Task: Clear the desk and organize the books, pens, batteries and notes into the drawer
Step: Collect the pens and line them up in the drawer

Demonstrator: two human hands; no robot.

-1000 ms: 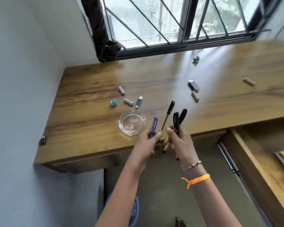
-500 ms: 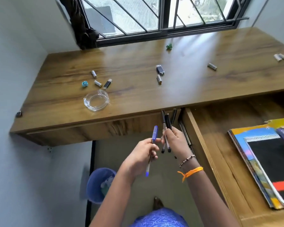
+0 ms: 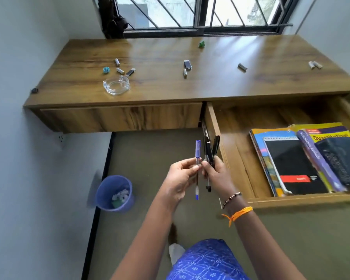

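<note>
Left hand: the left hand (image 3: pixel 180 176) pinches the blue pen (image 3: pixel 197 168) between thumb and fingertips at mid-barrel, over the floor in front of the desk.
Blue pen axis: near upright in the view, cap end toward 12 o'clock, tip end toward 6 o'clock.
Blue pen appearance: blue cap, clear barrel, blue tip section.
Right hand: the right hand (image 3: pixel 216 174) has its fingers curled round a bundle of black pens (image 3: pixel 210 152), touching the left hand's fingertips.
Black pens axis: roughly parallel to the blue pen, caps toward 12 o'clock, beside the drawer's left wall.
Drawer: the drawer (image 3: pixel 238 168) stands pulled out at 3 o'clock of the hands; books (image 3: pixel 303 160) lie stacked in its right part, bare wood floor on its left part.
Bin: a blue bin (image 3: pixel 114 193) stands on the floor at 9 o'clock.
Desk: on the desk (image 3: pixel 210 85), toward 12 o'clock, batteries (image 3: pixel 120 70) lie scattered well apart, with a glass ashtray (image 3: pixel 116 85) near the front edge.
</note>
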